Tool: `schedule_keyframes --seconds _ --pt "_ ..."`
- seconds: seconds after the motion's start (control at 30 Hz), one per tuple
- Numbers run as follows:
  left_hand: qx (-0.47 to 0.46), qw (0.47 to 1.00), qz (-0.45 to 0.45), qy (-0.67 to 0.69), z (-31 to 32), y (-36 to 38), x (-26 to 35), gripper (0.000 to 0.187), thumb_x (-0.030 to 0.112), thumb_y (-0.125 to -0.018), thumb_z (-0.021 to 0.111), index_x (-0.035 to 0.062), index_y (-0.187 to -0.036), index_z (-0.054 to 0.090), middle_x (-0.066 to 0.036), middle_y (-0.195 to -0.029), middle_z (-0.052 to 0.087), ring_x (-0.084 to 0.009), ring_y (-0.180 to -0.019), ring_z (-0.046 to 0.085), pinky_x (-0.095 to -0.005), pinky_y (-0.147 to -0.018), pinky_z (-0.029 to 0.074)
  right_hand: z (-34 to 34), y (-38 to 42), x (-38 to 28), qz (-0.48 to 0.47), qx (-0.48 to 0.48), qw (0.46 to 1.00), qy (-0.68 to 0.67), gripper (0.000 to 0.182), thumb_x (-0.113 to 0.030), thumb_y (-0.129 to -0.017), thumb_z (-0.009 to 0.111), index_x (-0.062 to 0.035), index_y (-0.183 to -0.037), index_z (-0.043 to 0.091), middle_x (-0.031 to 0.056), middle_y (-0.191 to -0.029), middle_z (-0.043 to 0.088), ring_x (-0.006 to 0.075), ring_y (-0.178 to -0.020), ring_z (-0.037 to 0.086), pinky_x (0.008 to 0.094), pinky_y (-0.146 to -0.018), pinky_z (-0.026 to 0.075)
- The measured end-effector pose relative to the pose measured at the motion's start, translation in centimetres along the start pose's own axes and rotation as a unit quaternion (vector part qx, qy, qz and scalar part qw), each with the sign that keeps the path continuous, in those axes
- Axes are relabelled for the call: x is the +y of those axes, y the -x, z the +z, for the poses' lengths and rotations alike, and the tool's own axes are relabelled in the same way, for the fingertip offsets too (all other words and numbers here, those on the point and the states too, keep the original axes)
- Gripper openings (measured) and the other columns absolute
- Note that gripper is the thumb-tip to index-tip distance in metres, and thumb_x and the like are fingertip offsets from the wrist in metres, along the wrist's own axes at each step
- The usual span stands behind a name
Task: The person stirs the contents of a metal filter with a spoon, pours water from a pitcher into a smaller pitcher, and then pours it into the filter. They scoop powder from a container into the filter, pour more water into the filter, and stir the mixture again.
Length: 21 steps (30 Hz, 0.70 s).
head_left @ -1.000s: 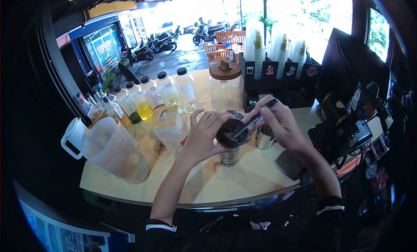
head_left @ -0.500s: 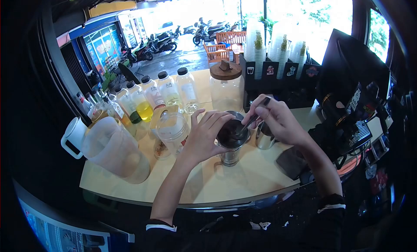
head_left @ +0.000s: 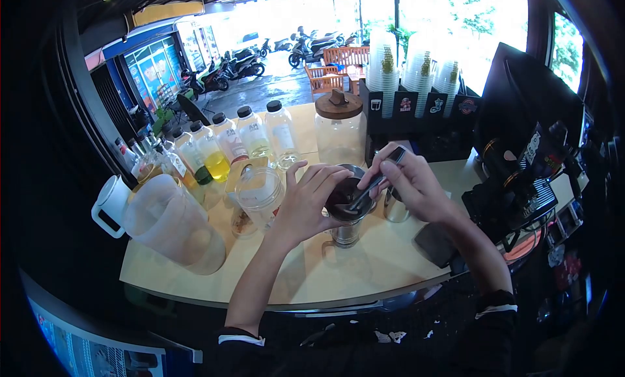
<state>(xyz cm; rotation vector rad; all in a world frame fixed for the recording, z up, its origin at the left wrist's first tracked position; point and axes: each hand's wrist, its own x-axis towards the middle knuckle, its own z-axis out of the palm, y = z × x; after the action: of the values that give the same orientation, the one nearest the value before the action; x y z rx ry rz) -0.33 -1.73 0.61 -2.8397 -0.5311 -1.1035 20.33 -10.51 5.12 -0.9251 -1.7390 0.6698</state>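
A cup [head_left: 345,236] with a shiny lower part stands on the counter, and its wide mouth shows a dark inside. My left hand [head_left: 305,204] steadies it, thumb on the near side and fingers curved along the rim. Between the thumb and fingers of my right hand [head_left: 413,187] is a spoon [head_left: 372,184], slanting down into the cup's mouth; its handle end sticks up above the knuckles. Just below my right hand a metal cup [head_left: 395,208] is partly covered. To the left of my left hand sits a clear plastic jar [head_left: 257,193].
A large white-handled pitcher [head_left: 172,224] stands at the counter's left. Several black-capped bottles [head_left: 281,135] line the back, beside a wooden-lidded glass jar [head_left: 340,136]. Stacked plastic cups [head_left: 383,78] rise from a black holder. A dark machine [head_left: 514,175] is at right.
The spoon has shifted within the cup, its lower end now nearer to me and to the left. My right hand has turned slightly with it; my left hand keeps its place.
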Motion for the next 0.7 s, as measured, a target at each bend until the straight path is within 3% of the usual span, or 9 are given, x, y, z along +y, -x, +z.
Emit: schedule_keyframes --seconds 0.13,0.23,0.3,0.33,0.5,0.6,0.7 --pt "0.0 1.0 0.004 -0.009 0.1 0.0 -0.1 0.081 0.035 -0.052 0.085 0.0145 -0.123 0.052 0.0 -0.121 0.057 -0.0205 -0.116 0.052 -0.0487 -0.105 0.026 -0.3 0.0 0.5 0.012 0.016 1.0 0.022 0.019 -0.012 -0.101 0.039 0.0008 -0.096 0.053 0.0062 -0.086 0.067 0.0083 -0.074 0.063 0.0249 -0.068 0.051" --pt "-0.005 1.0 -0.001 -0.009 0.2 0.1 -0.4 0.081 0.037 -0.055 0.085 0.0164 -0.125 0.049 0.001 -0.122 0.055 -0.0178 -0.117 0.051 -0.0489 -0.106 0.025 0.1 0.5 0.5 -0.029 0.05 0.995 -0.085 0.018 -0.012 -0.101 0.039 0.0 -0.099 0.051 0.0069 -0.089 0.067 0.0084 -0.076 0.063 0.0251 -0.07 0.051" --pt "0.003 1.0 -0.002 -0.005 0.2 0.0 -0.3 0.081 0.036 -0.053 0.085 0.0157 -0.124 0.051 0.001 -0.121 0.056 -0.019 -0.116 0.052 -0.0485 -0.105 0.026 0.3 1.2 0.3 -0.001 0.002 0.999 0.04 0.016 -0.012 -0.101 0.038 -0.001 -0.102 0.049 0.0088 -0.092 0.067 0.009 -0.078 0.063 0.0255 -0.071 0.052" --pt "0.011 1.0 -0.004 -0.002 0.2 0.1 -0.2 0.082 0.035 -0.05 0.086 0.015 -0.122 0.052 0.0 -0.12 0.058 -0.0202 -0.115 0.052 -0.0482 -0.105 0.027 0.1 1.3 0.4 0.0 0.002 0.999 0.04 0.016 -0.012 -0.101 0.038 -0.001 -0.102 0.049 0.0088 -0.092 0.067 0.009 -0.078 0.063 0.0255 -0.071 0.052" --pt "0.011 1.0 -0.001 -0.001 0.0 0.0 -0.1 0.081 0.034 -0.051 0.086 0.0155 -0.122 0.052 0.0 -0.12 0.058 -0.0202 -0.115 0.053 -0.0475 -0.105 0.027 -0.7 1.6 0.3 0.012 0.015 0.993 -0.117 0.017 -0.016 -0.102 0.037 -0.0025 -0.103 0.048 0.0108 -0.094 0.066 0.0097 -0.081 0.063 0.0254 -0.073 0.052" --pt "0.003 1.0 0.005 -0.006 0.1 0.0 -0.1 0.08 0.035 -0.053 0.085 0.0161 -0.123 0.051 0.001 -0.12 0.057 -0.0192 -0.115 0.052 -0.0476 -0.105 0.027 -0.6 1.5 1.1 0.011 -0.004 1.0 -0.004 0.02 -0.02 -0.103 0.036 -0.0034 -0.103 0.048 0.0107 -0.094 0.066 0.0105 -0.082 0.063 0.0255 -0.073 0.052" --pt "0.0 1.0 0.009 -0.009 0.0 -0.2 0.1 0.08 0.036 -0.055 0.085 0.0167 -0.123 0.05 0.001 -0.12 0.055 -0.0181 -0.115 0.052 -0.048 -0.106 0.027 -1.2 1.3 0.4 0.013 0.005 0.997 -0.076 0.019 -0.019 -0.103 0.037 -0.0032 -0.104 0.047 0.0109 -0.095 0.066 0.011 -0.082 0.064 0.0258 -0.073 0.052"
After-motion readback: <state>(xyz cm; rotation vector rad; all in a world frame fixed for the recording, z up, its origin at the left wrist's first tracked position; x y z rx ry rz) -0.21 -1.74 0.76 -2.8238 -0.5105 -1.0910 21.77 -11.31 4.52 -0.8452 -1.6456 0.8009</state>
